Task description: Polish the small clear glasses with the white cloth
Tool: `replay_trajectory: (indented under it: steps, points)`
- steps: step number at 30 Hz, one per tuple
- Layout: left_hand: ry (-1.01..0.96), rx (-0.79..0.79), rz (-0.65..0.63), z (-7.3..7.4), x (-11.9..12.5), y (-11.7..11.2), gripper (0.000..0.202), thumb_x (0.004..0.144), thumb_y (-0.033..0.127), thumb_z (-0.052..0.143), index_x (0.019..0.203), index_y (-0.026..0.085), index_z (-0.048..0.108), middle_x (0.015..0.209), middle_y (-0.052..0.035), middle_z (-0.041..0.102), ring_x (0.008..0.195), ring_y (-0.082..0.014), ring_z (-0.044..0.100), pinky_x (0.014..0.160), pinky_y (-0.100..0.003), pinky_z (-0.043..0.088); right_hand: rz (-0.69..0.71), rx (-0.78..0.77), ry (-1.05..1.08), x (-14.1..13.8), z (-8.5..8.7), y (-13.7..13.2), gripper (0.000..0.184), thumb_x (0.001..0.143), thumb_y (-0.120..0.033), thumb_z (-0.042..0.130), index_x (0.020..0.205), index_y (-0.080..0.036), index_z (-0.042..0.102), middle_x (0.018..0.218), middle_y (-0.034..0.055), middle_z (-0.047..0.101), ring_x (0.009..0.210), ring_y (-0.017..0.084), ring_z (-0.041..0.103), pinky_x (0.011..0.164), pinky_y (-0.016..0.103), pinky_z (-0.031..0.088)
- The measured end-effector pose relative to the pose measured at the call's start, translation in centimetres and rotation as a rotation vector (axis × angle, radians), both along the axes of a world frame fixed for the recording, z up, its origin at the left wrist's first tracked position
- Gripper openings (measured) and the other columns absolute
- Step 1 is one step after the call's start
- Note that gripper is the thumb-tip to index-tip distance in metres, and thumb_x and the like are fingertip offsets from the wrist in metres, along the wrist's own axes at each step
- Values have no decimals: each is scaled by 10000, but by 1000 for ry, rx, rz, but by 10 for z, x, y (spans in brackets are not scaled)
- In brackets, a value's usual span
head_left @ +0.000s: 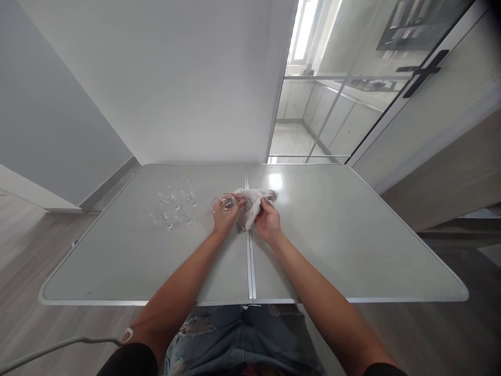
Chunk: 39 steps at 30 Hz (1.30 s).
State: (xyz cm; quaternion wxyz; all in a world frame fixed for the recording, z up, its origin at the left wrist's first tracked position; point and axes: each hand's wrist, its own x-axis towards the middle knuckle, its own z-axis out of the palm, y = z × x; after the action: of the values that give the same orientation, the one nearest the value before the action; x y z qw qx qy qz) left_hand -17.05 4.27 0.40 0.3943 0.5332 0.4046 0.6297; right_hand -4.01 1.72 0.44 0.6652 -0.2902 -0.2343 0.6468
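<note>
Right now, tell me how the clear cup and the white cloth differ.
The clear cup is see-through, while the white cloth is opaque.
The clear cup shows a smooth, round rim; the white cloth is bunched in soft folds.
The clear cup is in the left grip; the white cloth is pinched in the right grip.
Both are held near the middle of the table.

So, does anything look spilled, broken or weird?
No spill or breakage shows on the table. The jeans below its near edge look odd: they have frayed, torn patches, though that may just be their style.
</note>
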Motion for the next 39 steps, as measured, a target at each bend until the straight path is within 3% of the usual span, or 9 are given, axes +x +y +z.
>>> replay_trajectory:
  steps: [3, 8, 11, 15, 19, 25, 29, 34, 39]
  points:
    - [26, 9, -57, -2, 0, 1, 264, 708, 359, 856, 855, 203, 702, 933, -69, 762, 893, -206, 733, 865, -362, 590, 14, -9, 30, -1, 0, 0, 157, 900, -371, 650, 977, -237, 681, 1008, 13, 756, 895, 174, 705, 751, 280, 572]
    - [-112, 10, 114, -4, 0, 8, 268, 692, 330, 863, 828, 195, 677, 872, -51, 754, 859, -198, 738, 862, -364, 594, 36, -34, -63, -3, 4, -2, 142, 868, -339, 703, 930, -212, 692, 926, 27, 750, 849, 178, 701, 737, 276, 570]
    - [-97, -1, 86, -6, -1, 9, 263, 685, 320, 868, 821, 191, 683, 874, -52, 752, 870, -196, 736, 865, -357, 591, -3, 19, -21, -4, 6, -3, 146, 890, -351, 675, 957, -223, 694, 975, 25, 749, 898, 182, 700, 774, 289, 577]
    - [-11, -8, 61, -8, -2, 9, 245, 696, 331, 859, 825, 196, 700, 889, -56, 757, 865, -199, 732, 859, -358, 586, 84, 19, -17, -4, 3, -3, 172, 878, -366, 689, 965, -218, 707, 980, 27, 750, 906, 181, 696, 771, 282, 580]
    - [-132, -7, 115, -8, -3, 11, 304, 671, 328, 874, 848, 202, 662, 856, -39, 748, 876, -214, 742, 836, -371, 599, 61, 8, -61, -3, 2, -2, 220, 861, -418, 713, 941, -213, 711, 948, 38, 750, 886, 196, 699, 742, 291, 583]
    - [-10, 8, 8, -4, -2, 7, 238, 711, 332, 844, 834, 188, 699, 893, -64, 759, 877, -205, 737, 873, -375, 592, 72, -4, -42, -5, 5, -3, 211, 894, -427, 676, 924, -219, 697, 938, 44, 745, 870, 186, 697, 746, 274, 579]
    - [-63, 25, 86, -3, -3, 9, 230, 716, 319, 841, 829, 198, 681, 863, -47, 750, 862, -203, 741, 861, -368, 592, 98, -28, -60, -6, 2, -3, 175, 844, -372, 740, 904, -211, 705, 865, 27, 744, 782, 169, 691, 698, 264, 578]
    - [-65, -32, 14, -4, 0, 9, 275, 663, 310, 874, 827, 201, 684, 851, -46, 749, 865, -209, 742, 828, -353, 598, 73, 55, -53, -9, -2, 1, 280, 820, -475, 754, 956, -236, 705, 898, 27, 745, 868, 196, 709, 708, 300, 599]
    - [-158, -97, -83, -3, 2, 7, 332, 620, 305, 900, 840, 193, 678, 852, -46, 754, 841, -201, 740, 817, -329, 584, -25, 134, -295, -9, -6, 4, 266, 757, -415, 830, 899, -222, 716, 856, 10, 726, 830, 155, 678, 726, 249, 573]
